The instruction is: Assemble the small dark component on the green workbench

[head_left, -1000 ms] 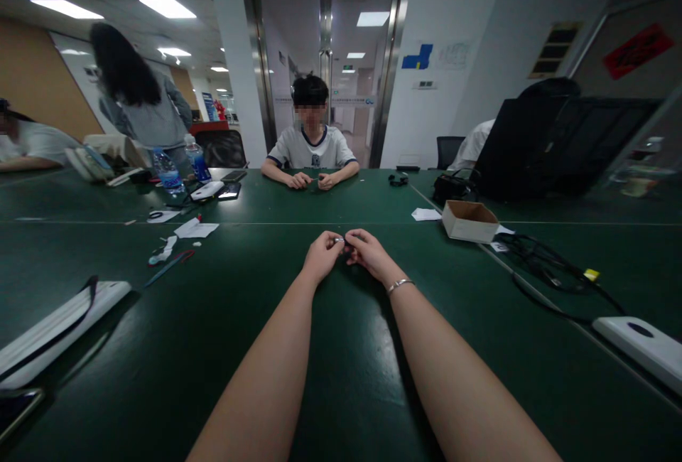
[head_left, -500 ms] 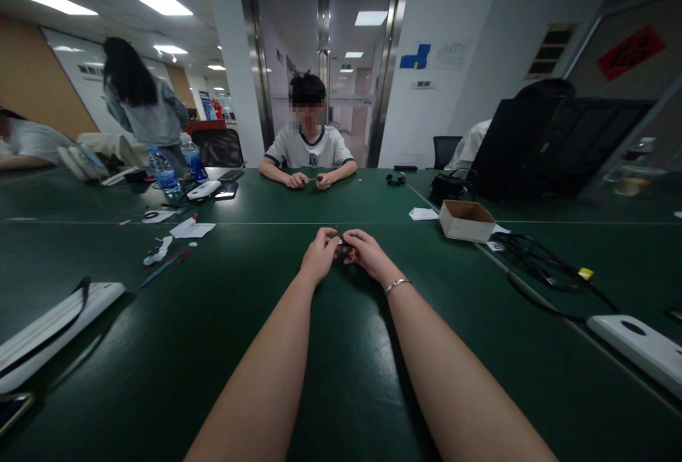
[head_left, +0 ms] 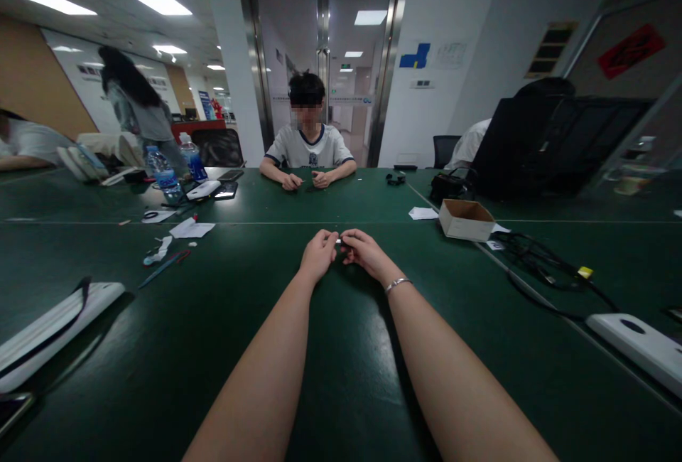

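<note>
Both of my arms reach out over the dark green table, and my hands meet at its middle. My left hand and my right hand are closed in a pinch on a small object held between them, part pale, part dark, too small to name. A silver bracelet circles my right wrist. Fingertips of the two hands nearly touch just above the table top.
A person in a white shirt sits opposite, hands on the table. An open cardboard box and black cables lie at right, a white device nearer. Paper scraps, bottles and phones lie at left; someone stands behind.
My hands have stayed together with only small finger shifts. The standing person at the back left has moved and turned. The seated person's hands have drawn slightly apart.
</note>
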Action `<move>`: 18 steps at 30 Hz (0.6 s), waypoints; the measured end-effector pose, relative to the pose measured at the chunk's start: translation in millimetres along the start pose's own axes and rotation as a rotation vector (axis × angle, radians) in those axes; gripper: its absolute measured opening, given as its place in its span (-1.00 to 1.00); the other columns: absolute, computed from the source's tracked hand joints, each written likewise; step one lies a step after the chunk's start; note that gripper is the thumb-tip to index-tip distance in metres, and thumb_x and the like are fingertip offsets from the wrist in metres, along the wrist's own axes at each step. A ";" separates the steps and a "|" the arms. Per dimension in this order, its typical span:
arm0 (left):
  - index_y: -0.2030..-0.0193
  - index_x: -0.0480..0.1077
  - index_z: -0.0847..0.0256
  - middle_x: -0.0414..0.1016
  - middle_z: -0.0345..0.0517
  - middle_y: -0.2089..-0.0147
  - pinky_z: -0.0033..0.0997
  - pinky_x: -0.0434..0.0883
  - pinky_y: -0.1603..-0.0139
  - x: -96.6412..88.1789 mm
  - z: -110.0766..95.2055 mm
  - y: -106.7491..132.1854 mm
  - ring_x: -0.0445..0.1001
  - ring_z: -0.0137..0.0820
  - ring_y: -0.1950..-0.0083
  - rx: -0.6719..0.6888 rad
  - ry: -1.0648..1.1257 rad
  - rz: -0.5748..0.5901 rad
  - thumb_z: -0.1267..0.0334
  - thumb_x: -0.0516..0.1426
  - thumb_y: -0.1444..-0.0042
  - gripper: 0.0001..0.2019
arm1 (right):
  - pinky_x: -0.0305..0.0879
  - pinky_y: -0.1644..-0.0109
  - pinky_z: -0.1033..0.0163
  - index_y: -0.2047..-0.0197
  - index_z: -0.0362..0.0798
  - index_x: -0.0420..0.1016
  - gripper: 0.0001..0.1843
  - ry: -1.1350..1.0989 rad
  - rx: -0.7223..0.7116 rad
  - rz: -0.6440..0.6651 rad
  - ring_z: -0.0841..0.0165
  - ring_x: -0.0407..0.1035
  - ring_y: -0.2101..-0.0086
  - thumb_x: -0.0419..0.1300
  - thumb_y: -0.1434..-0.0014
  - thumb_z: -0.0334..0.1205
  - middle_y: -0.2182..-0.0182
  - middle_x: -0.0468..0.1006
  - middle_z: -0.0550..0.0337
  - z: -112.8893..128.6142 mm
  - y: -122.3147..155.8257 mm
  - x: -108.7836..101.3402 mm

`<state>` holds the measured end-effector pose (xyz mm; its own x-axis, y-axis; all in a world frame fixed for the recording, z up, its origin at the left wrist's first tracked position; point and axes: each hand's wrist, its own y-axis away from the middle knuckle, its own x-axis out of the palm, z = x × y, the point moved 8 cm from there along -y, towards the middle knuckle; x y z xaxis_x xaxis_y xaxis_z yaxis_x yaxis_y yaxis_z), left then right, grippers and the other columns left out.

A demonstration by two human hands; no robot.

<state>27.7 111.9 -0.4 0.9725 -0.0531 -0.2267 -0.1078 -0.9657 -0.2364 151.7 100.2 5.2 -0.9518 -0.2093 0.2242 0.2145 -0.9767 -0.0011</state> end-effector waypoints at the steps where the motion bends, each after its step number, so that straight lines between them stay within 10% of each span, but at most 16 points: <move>1: 0.29 0.30 0.18 0.27 -0.35 0.64 -0.52 0.13 0.55 -0.9 0.1 0.1 0.23 -0.51 0.63 -0.004 -0.012 -0.008 -0.10 0.01 -0.21 -0.64 | 0.44 0.52 0.37 0.25 -0.06 0.42 -0.86 0.001 0.001 0.003 0.54 0.23 0.66 0.29 -0.10 -0.26 0.55 0.45 0.31 0.0 0.1 0.2; 12: 0.30 0.35 0.23 0.45 -0.15 0.48 -0.46 0.34 0.38 -0.7 -8.6 2.4 0.43 -0.43 0.46 -0.021 0.137 -0.016 -0.22 0.00 -0.19 -0.52 | 0.44 0.49 0.33 0.16 -0.03 0.38 -0.84 -0.001 0.022 -0.017 0.50 0.25 0.66 0.24 -0.18 -0.26 0.59 0.40 0.35 0.1 0.0 -1.7; 18: 0.20 0.42 0.28 0.47 -0.12 0.34 -0.50 0.34 0.37 -6.8 -30.5 5.5 0.40 -0.49 0.43 0.090 0.214 -0.126 0.05 0.24 -0.06 -0.68 | 0.36 0.57 0.38 -0.14 0.03 0.22 -0.70 0.157 0.007 0.065 0.47 0.26 0.68 -0.02 -0.37 -0.14 0.55 0.44 0.34 3.3 -1.6 14.4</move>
<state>26.8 99.1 28.7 0.9999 0.0047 0.0130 0.0087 -0.9422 -0.3350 138.3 98.9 11.6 -0.9583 -0.2773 0.0694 0.2777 -0.9607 -0.0038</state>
